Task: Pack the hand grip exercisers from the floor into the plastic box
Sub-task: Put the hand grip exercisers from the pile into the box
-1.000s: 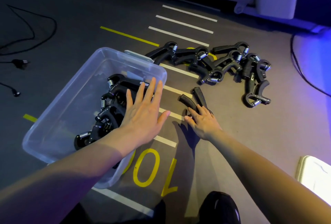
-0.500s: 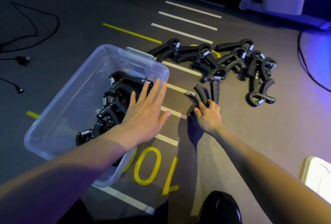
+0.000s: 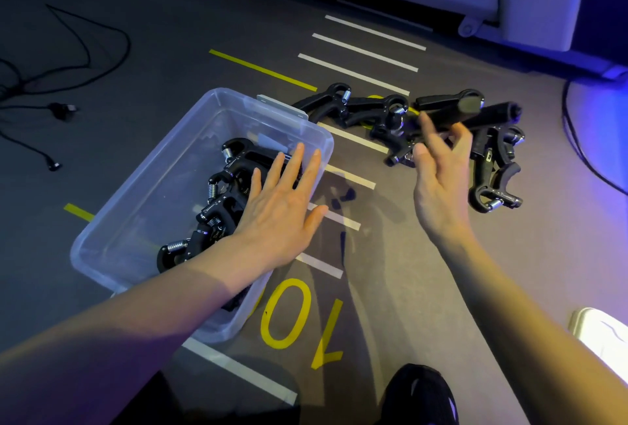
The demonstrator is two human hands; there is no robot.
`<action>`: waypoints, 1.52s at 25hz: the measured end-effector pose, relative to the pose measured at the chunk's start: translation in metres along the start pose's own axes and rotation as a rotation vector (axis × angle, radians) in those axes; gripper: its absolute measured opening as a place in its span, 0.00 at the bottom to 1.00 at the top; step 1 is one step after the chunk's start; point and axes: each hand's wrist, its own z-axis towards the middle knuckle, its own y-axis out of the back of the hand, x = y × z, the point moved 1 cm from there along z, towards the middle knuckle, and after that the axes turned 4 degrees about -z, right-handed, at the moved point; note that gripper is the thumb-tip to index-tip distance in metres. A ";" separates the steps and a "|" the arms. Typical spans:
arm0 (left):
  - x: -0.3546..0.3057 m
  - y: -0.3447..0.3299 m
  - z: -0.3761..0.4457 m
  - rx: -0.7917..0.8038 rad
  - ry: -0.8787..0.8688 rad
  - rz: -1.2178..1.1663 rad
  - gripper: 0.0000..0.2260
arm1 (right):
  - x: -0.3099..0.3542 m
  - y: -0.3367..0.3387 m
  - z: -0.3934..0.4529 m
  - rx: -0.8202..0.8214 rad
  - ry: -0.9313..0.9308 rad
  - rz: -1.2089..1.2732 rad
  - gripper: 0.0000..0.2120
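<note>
Left hand [image 3: 282,217] spread flat over the plastic box [image 3: 142,220] at centre left, right hand [image 3: 441,166] at centre right loosely pinching a raised hand grip exerciser [image 3: 472,113] above the floor pile [image 3: 492,170]; drop judged likely from so light a fingertip hold.

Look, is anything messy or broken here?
Nothing looks broken. The hand grip exercisers on the floor lie in a tangled heap, some overlapping, and the ones in the plastic box are jumbled too. The right hand holds one exerciser lifted above the heap.
</note>
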 end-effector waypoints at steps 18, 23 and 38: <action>0.112 0.026 -0.055 -0.390 0.144 -0.561 0.21 | 0.090 -0.121 -0.089 0.836 0.091 0.410 0.25; 0.122 0.019 -0.059 -0.440 0.151 -0.451 0.15 | 0.088 -0.136 -0.093 0.629 0.208 0.092 0.19; 0.141 0.004 -0.053 -0.202 0.153 -0.220 0.26 | 0.104 -0.174 -0.083 1.148 0.273 -0.564 0.15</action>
